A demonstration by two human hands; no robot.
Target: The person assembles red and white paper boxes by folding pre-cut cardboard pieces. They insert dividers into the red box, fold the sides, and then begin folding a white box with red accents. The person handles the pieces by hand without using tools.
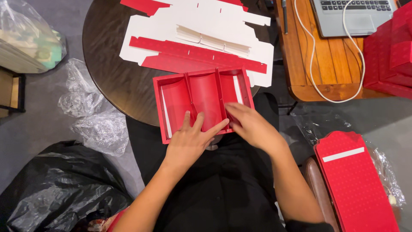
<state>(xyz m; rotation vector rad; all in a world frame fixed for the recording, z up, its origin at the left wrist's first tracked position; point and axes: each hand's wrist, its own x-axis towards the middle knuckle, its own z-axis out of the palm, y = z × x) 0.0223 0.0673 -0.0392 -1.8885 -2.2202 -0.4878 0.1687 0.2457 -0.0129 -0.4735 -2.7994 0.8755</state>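
— Hands first: where do they sit against the red tray (201,101)?

— Left hand (189,139) lies flat over the near rim at about 6 o'clock of the tray, fingers spread loosely into the middle compartment, pressing rather than clasping. Right hand (251,124) comes in at 4 o'clock, fingers curled down into the right compartment; whether they pinch the divider I cannot tell.

— And the tray itself?

— It rests on the near edge of the round dark table (111,64), partly overhanging the lap, split into three compartments by two upright dividers.

— Other packaging?

— At 12 o'clock of the tray, flat white and red card blanks (201,38) lie stacked. At 4 o'clock, low right, a long red dotted lid piece (356,184) with a white strip leans by a chair. At 2 o'clock, stacked red boxes (392,56) sit on a wooden table (326,64) beside a laptop (352,17) and white cable (313,64).

— Anything unclear?

— Boxes and laptop are cut off by the frame. A black bag (56,193) at 8 o'clock and clear plastic wrap (90,116) at 9 o'clock hide their contents.
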